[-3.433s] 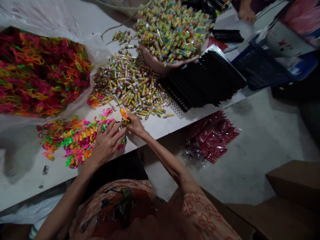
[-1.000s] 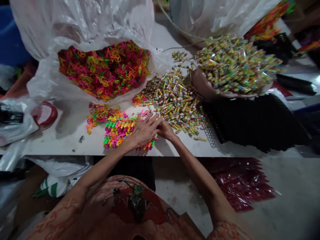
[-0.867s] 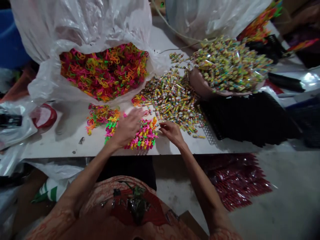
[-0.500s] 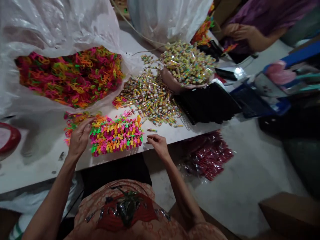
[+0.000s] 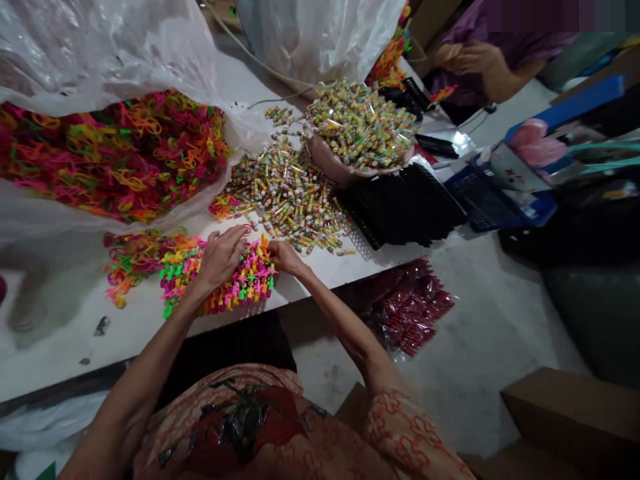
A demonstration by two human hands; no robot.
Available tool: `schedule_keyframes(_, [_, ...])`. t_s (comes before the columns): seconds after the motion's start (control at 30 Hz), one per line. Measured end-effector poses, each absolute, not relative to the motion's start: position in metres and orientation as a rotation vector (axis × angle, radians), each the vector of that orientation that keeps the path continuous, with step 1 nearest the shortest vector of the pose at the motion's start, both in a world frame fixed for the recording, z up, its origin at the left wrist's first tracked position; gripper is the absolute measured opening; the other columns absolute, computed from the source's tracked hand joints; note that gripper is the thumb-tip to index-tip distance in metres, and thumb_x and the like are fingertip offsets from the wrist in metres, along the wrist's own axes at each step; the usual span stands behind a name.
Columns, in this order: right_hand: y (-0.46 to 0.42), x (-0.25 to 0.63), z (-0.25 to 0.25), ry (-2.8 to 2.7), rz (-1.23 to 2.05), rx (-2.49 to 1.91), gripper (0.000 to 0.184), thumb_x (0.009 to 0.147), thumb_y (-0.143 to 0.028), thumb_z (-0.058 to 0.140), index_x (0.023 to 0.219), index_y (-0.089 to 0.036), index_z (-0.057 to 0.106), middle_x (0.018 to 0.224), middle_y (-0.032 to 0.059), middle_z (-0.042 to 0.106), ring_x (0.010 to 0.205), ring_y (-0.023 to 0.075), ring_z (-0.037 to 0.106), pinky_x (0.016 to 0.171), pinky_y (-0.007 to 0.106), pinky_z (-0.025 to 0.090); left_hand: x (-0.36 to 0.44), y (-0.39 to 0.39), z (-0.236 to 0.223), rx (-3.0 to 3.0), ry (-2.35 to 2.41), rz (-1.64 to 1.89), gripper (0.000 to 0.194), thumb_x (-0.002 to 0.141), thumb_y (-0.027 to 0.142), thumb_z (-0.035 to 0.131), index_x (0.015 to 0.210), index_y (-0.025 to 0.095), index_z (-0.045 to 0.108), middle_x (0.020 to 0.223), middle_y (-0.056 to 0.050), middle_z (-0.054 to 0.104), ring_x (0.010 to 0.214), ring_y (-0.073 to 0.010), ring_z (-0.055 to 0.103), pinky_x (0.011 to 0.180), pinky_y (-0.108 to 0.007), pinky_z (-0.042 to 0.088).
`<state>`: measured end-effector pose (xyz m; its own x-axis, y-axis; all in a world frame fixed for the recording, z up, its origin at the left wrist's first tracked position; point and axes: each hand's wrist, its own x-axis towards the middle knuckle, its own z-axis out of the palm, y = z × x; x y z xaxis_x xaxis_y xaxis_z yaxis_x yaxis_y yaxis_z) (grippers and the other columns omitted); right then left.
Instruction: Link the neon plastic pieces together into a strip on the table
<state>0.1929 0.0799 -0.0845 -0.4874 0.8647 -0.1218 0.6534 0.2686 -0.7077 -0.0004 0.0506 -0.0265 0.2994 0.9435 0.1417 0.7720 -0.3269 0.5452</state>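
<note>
A block of bright pink, green, yellow and orange plastic pieces [image 5: 256, 275] stands in close rows near the table's front edge. My left hand [image 5: 223, 259] lies across the top of it, fingers stretched out, hiding part of the rows. At the block's right end is my right hand [image 5: 285, 257], its fingers pinched together; what they grip is hidden. Loose looped plastic pieces [image 5: 133, 257] are spread left of the block. Behind both hands lies a heap of small, colourful printed tubes [image 5: 297, 200].
A large plastic bag [image 5: 125, 157] full of looped pieces fills the back left. A pink bowl [image 5: 333, 163] is heaped with tubes, beside black strips [image 5: 405, 203]. Dark red packets [image 5: 413, 303] lie below the table edge. Another person's hands [image 5: 465, 60] work at the far right.
My left hand has moved right, from the block's left end onto its top. My right hand has moved left to the block's right end. The view has shifted slightly.
</note>
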Motion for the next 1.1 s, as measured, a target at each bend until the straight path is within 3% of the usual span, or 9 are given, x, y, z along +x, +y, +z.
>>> schedule_keyframes(0.23, [0.081,0.191,-0.096,-2.287,0.985,-1.249,0.013,0.071,-0.007,0.050,0.067,-0.015,0.060,0.078,0.0044,0.060,0.070,0.0144,0.049,0.066,0.025,0.034,0.015,0.050,-0.029,2.455,1.468,0.354,0.043,0.097,0.036,0.040,0.130,0.017,0.058,0.132,-0.015,0.064,0.125,-0.0279,0.058,0.102,-0.048,0.038])
schedule_keyframes(0.57, [0.089,0.193,-0.100,-2.114,1.121,-1.171,0.009,0.067,-0.013,0.055,0.059,-0.015,0.057,0.066,-0.0001,0.055,0.064,0.0122,0.047,0.061,0.024,0.034,0.013,0.052,-0.026,2.448,1.480,0.261,0.042,0.096,0.034,0.040,0.129,0.017,0.060,0.129,-0.014,0.066,0.124,-0.0287,0.059,0.100,-0.047,0.037])
schedule_keyframes(0.8, [0.102,0.216,-0.077,-2.050,1.081,-1.265,0.005,0.069,-0.012,0.061,0.063,-0.012,0.063,0.070,-0.0002,0.056,0.066,0.0113,0.049,0.063,0.024,0.036,0.012,0.051,-0.028,2.385,1.465,0.312,0.043,0.097,0.036,0.036,0.131,0.019,0.057,0.132,-0.014,0.064,0.127,-0.0295,0.056,0.105,-0.052,0.032])
schedule_keyframes(0.93, [0.084,0.218,-0.062,-1.893,0.935,-1.388,0.009,0.076,-0.020,0.067,0.071,-0.013,0.068,0.073,0.0023,0.060,0.070,0.0131,0.052,0.068,0.026,0.040,0.023,0.053,-0.012,2.319,1.512,0.588,0.046,0.096,0.044,0.040,0.133,0.021,0.055,0.139,-0.013,0.059,0.131,-0.0306,0.051,0.113,-0.057,0.021])
schedule_keyframes(1.0, [0.073,0.212,-0.054,-1.795,0.863,-1.389,0.012,0.079,-0.025,0.067,0.074,-0.015,0.069,0.074,0.0032,0.061,0.074,0.0148,0.054,0.071,0.027,0.043,0.030,0.058,0.000,2.267,1.417,0.708,0.047,0.094,0.048,0.045,0.131,0.022,0.057,0.131,-0.012,0.064,0.123,-0.0284,0.057,0.111,-0.053,0.029])
schedule_keyframes(1.1, [0.059,0.208,-0.042,-1.613,0.961,-1.326,0.018,0.081,-0.035,0.068,0.079,-0.017,0.070,0.076,0.0025,0.061,0.075,0.0149,0.055,0.071,0.027,0.044,0.035,0.067,0.016,2.135,1.142,0.749,0.043,0.093,0.051,0.046,0.117,0.021,0.067,0.112,-0.009,0.072,0.103,-0.0232,0.066,0.095,-0.041,0.047])
